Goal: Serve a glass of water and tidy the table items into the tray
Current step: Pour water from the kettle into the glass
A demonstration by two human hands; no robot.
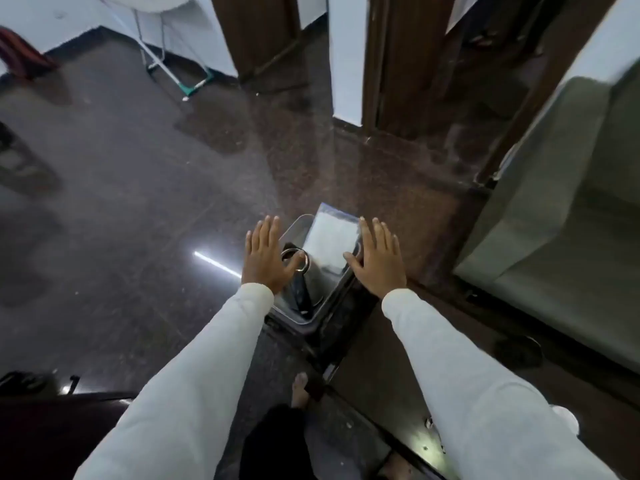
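Observation:
A steel tray [313,315] rests on the corner of a dark table [349,327] in the middle of the view. Inside it stand a steel glass [300,268] on the left, a flat white packet with a blue edge [330,237] on the right, and a dark object [300,293] at the near end. My left hand [265,256] hovers flat at the tray's left side, its thumb over the glass rim. My right hand [379,256] lies flat at the tray's right side, thumb on the packet's edge. Both hands have spread fingers and hold nothing.
The dark table runs toward the lower right. A grey sofa [561,202] stands to the right. Polished dark floor [131,202] stretches left and ahead. A white drying rack [166,57] and a wooden door frame [372,60] are at the back. My bare foot [299,389] is below the tray.

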